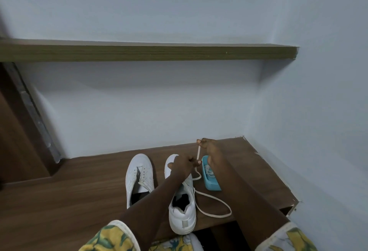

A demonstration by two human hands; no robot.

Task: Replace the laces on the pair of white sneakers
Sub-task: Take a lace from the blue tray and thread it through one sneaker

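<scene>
Two white sneakers stand side by side on a brown wooden desk (79, 191), toes toward the wall. The left sneaker (139, 177) has bare eyelets. My left hand (184, 166) rests over the front of the right sneaker (182, 211) and pinches a white lace (215, 201) near the eyelets. Above and beyond it, my right hand (210, 147) pinches the same lace and holds it pulled up taut. The rest of the lace lies in a loose loop on the desk to the right of the shoe.
A light blue box (211, 179) with more laces inside sits just right of the right sneaker, under my right wrist. A wooden shelf (149, 52) runs along the wall above. The desk ends at a wall on the right and a dark cabinet on the left.
</scene>
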